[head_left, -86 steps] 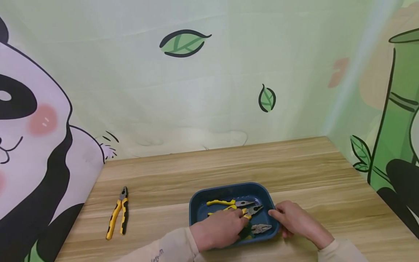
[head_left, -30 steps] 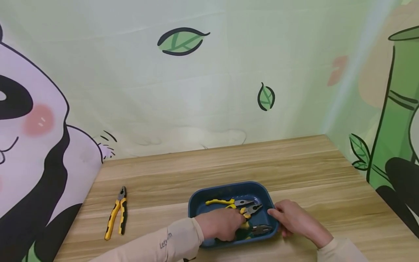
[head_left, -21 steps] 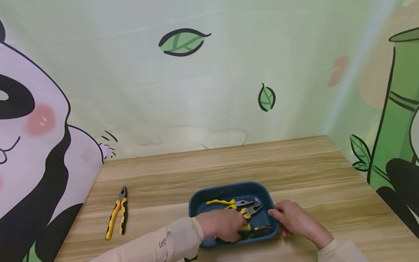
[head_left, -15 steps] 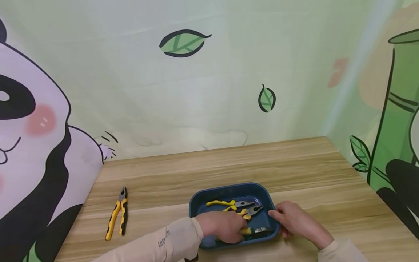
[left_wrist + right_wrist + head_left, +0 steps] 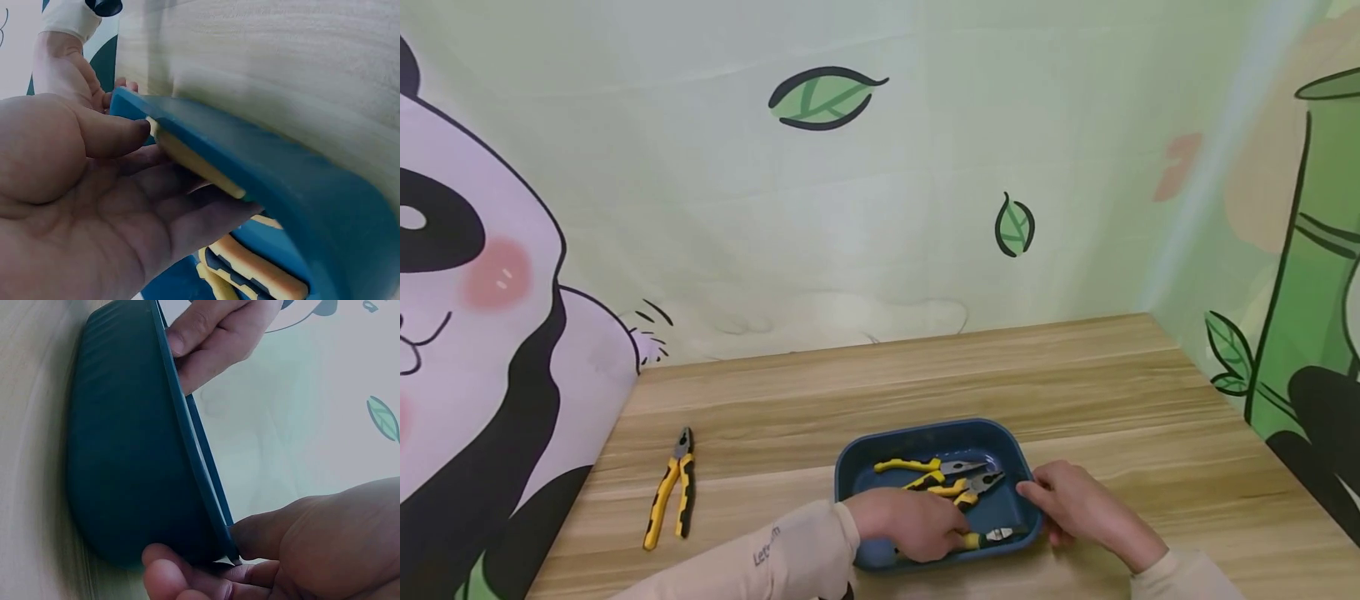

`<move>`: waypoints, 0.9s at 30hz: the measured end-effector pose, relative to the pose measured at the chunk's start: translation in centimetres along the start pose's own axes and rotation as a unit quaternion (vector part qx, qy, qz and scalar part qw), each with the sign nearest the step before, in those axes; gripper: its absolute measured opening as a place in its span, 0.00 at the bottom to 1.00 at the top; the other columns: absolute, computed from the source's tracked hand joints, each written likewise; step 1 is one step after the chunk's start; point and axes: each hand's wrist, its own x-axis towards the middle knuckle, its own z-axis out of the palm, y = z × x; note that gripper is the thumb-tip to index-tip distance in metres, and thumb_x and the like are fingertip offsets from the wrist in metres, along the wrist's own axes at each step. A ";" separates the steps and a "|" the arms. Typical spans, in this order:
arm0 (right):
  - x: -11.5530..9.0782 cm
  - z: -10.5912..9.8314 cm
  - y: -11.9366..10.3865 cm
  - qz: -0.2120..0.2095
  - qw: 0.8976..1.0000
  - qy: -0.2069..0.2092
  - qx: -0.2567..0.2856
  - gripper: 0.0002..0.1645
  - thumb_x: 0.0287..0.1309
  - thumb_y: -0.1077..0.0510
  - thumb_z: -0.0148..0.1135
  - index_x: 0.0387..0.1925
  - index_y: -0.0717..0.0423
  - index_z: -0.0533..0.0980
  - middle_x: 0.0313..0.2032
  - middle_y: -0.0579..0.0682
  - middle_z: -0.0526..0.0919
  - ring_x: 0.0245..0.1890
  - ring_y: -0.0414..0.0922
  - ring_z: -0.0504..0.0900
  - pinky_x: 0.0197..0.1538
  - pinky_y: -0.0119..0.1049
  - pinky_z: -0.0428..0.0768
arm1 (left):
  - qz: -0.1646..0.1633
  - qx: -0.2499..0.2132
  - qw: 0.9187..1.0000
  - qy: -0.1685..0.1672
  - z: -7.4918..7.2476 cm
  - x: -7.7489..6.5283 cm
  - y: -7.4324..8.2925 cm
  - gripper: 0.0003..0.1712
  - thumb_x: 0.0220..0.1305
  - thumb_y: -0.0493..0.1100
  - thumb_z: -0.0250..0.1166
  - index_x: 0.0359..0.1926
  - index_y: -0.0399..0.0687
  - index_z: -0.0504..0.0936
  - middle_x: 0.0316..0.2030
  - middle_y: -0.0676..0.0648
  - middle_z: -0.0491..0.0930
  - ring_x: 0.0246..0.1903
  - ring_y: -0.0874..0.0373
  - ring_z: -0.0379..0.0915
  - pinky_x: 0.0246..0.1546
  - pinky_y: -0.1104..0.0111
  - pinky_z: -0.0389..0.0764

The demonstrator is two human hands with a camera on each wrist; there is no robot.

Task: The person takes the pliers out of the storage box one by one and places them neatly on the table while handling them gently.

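Observation:
A blue tray (image 5: 925, 431) stands near the table's front, with several yellow-handled pliers in it. My left hand (image 5: 913, 525) reaches into the tray and pinches the handle of the frontmost pliers (image 5: 992, 537), whose head points right along the front wall. In the left wrist view that yellow handle (image 5: 194, 164) lies between thumb and fingers, just inside the wall. Behind lie long-nose pliers (image 5: 958, 468) and combination pliers (image 5: 985, 482), their handles partly covered by my left hand. My right hand (image 5: 1082, 504) grips the tray's right rim, thumb over the edge, fingers outside underneath.
Another pair of yellow-and-black pliers (image 5: 683, 448) lies on the wooden table (image 5: 775, 408), left of the tray. A cartoon-printed cloth (image 5: 925, 208) rises behind and beside the table.
My left hand has shifted from the middle of the tray toward its front. The front pliers have been turned in its grip, head now narrower in view. My right hand stays on the rim.

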 end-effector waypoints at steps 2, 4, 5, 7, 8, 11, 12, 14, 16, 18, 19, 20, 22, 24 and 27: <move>0.0 0.0 0.0 -0.001 1.000 0.001 -0.001 0.16 0.76 0.58 0.56 0.28 0.59 0.76 0.16 0.48 0.76 0.13 0.41 0.77 0.19 0.34 0.73 | 0.006 0.001 1.000 0.005 -0.1 -0.5 0.4 0.13 0.81 0.55 0.52 0.52 0.64 0.82 0.35 0.61 0.79 0.37 0.67 0.75 0.43 0.70 0.75; 0.0 0.0 0.0 -0.001 1.000 0.000 0.000 0.17 0.76 0.58 0.56 0.28 0.59 0.76 0.16 0.48 0.76 0.12 0.41 0.77 0.19 0.34 0.73 | 0.005 -0.005 1.000 0.014 0.0 -0.8 0.6 0.11 0.80 0.55 0.53 0.50 0.65 0.82 0.35 0.62 0.78 0.36 0.67 0.75 0.42 0.70 0.75; 0.0 0.0 0.0 -0.002 1.000 0.000 0.000 0.17 0.76 0.58 0.56 0.28 0.59 0.76 0.16 0.47 0.76 0.12 0.41 0.76 0.19 0.34 0.73 | 0.005 -0.009 1.000 0.018 0.0 -0.9 0.6 0.11 0.80 0.55 0.54 0.50 0.66 0.82 0.35 0.62 0.78 0.36 0.68 0.75 0.42 0.71 0.75; -0.1 0.0 0.0 -0.002 1.000 -0.001 0.000 0.17 0.76 0.58 0.56 0.28 0.59 0.76 0.16 0.47 0.76 0.13 0.41 0.77 0.19 0.34 0.73 | 0.007 -0.020 0.999 0.027 0.2 -1.1 0.5 0.10 0.79 0.55 0.55 0.48 0.67 0.82 0.36 0.63 0.79 0.36 0.68 0.75 0.42 0.71 0.75; -0.1 0.0 -0.1 -0.001 1.000 -0.001 0.001 0.17 0.76 0.58 0.56 0.28 0.59 0.76 0.16 0.47 0.76 0.13 0.41 0.77 0.19 0.34 0.73 | 0.008 -0.028 0.999 0.030 0.3 -1.2 0.4 0.09 0.78 0.56 0.56 0.48 0.68 0.83 0.37 0.64 0.79 0.36 0.69 0.75 0.42 0.71 0.76; -0.1 0.0 -0.1 0.002 1.000 -0.002 0.001 0.16 0.76 0.58 0.56 0.29 0.59 0.76 0.16 0.47 0.76 0.13 0.41 0.77 0.19 0.34 0.74 | 0.013 -0.048 0.998 0.036 0.5 -1.3 -0.1 0.09 0.77 0.56 0.57 0.48 0.69 0.83 0.38 0.65 0.79 0.36 0.69 0.76 0.41 0.72 0.76; -0.1 0.0 -0.1 0.003 1.000 -0.002 0.002 0.16 0.76 0.58 0.56 0.29 0.60 0.76 0.16 0.47 0.76 0.13 0.41 0.77 0.19 0.34 0.74 | 0.014 -0.056 0.998 0.037 0.5 -1.3 -0.1 0.09 0.77 0.56 0.58 0.49 0.69 0.83 0.39 0.65 0.80 0.36 0.69 0.76 0.42 0.72 0.77; -0.1 0.0 -0.1 0.002 1.000 -0.002 0.005 0.16 0.76 0.58 0.56 0.29 0.60 0.76 0.16 0.47 0.76 0.13 0.41 0.77 0.19 0.35 0.75 | 0.012 -0.074 0.996 0.037 0.6 -1.4 -0.3 0.08 0.77 0.56 0.58 0.50 0.69 0.83 0.39 0.65 0.79 0.37 0.69 0.76 0.42 0.72 0.77; -0.1 0.0 -0.1 -0.002 1.000 -0.001 0.009 0.17 0.76 0.58 0.56 0.28 0.60 0.76 0.16 0.47 0.76 0.12 0.41 0.77 0.18 0.36 0.76 | 0.005 -0.099 0.994 0.036 0.6 -1.4 -0.6 0.08 0.77 0.57 0.59 0.50 0.69 0.82 0.41 0.65 0.79 0.38 0.69 0.76 0.42 0.71 0.77; -0.1 0.1 -0.1 -0.005 1.000 -0.001 0.014 0.17 0.76 0.59 0.56 0.28 0.61 0.76 0.16 0.48 0.77 0.12 0.41 0.77 0.18 0.37 0.78 | -0.004 -0.131 0.991 0.035 0.7 -1.5 -0.7 0.08 0.76 0.58 0.59 0.50 0.70 0.81 0.41 0.64 0.79 0.39 0.68 0.76 0.42 0.69 0.77; -0.1 0.1 -0.1 -0.007 1.000 -0.001 0.016 0.17 0.76 0.59 0.56 0.27 0.61 0.76 0.15 0.48 0.77 0.12 0.41 0.77 0.18 0.38 0.78 | -0.009 -0.145 0.989 0.035 0.7 -1.5 -0.8 0.08 0.76 0.59 0.59 0.49 0.71 0.81 0.42 0.64 0.80 0.39 0.67 0.76 0.42 0.69 0.76; -0.1 0.1 -0.1 -0.008 1.000 -0.001 0.017 0.17 0.76 0.59 0.56 0.27 0.61 0.76 0.15 0.49 0.77 0.12 0.41 0.77 0.18 0.39 0.79 | -0.012 -0.161 0.986 0.034 0.7 -1.5 -0.9 0.07 0.75 0.59 0.60 0.49 0.71 0.81 0.42 0.63 0.80 0.39 0.66 0.76 0.42 0.68 0.76; -0.1 0.0 -0.2 -0.007 1.000 -0.001 0.021 0.17 0.75 0.59 0.57 0.26 0.61 0.76 0.15 0.50 0.78 0.12 0.41 0.78 0.18 0.40 0.80 | -0.016 -0.183 0.982 0.033 0.8 -1.5 -1.0 0.07 0.74 0.59 0.61 0.47 0.71 0.81 0.41 0.62 0.80 0.38 0.65 0.76 0.41 0.67 0.76; -0.1 -0.1 -0.2 -0.004 1.000 -0.001 0.023 0.17 0.75 0.59 0.58 0.26 0.61 0.76 0.15 0.50 0.78 0.12 0.41 0.78 0.19 0.41 0.81 | -0.019 -0.198 0.980 0.033 0.6 -1.8 -0.8 0.06 0.74 0.59 0.61 0.46 0.71 0.81 0.41 0.62 0.80 0.38 0.64 0.76 0.41 0.67 0.75; -0.1 -0.2 -0.2 0.003 1.000 -0.001 0.026 0.18 0.74 0.59 0.59 0.25 0.61 0.76 0.15 0.50 0.79 0.12 0.41 0.79 0.20 0.42 0.82 | -0.026 -0.205 0.978 0.034 0.1 -2.7 0.3 0.05 0.75 0.56 0.61 0.46 0.69 0.81 0.41 0.61 0.80 0.38 0.64 0.75 0.41 0.67 0.74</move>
